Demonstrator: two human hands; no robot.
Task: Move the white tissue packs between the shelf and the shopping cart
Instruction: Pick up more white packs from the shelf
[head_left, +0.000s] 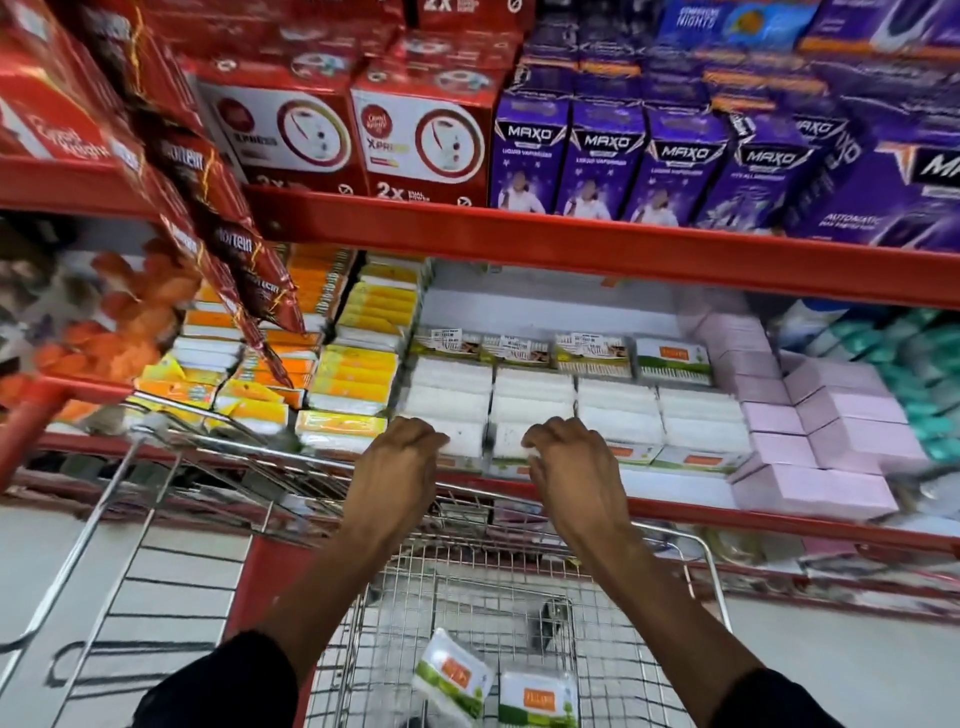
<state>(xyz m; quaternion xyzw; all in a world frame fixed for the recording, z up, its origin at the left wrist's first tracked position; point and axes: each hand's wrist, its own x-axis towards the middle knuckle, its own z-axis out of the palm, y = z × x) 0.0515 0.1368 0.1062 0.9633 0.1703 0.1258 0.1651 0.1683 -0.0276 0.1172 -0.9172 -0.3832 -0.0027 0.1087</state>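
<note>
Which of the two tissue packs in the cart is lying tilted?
The left tissue pack in the shopping cart: it lies turned at an angle, orange label skewed. The right tissue pack beside it sits nearly square to the view.

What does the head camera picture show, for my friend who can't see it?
Two bare hands, the left hand and the right hand, reach to the front row of white tissue packs on a red shelf. Below the arms, a wire shopping cart already holds two packs. Yellow packs sit to the left, pink boxes to the right.
</note>
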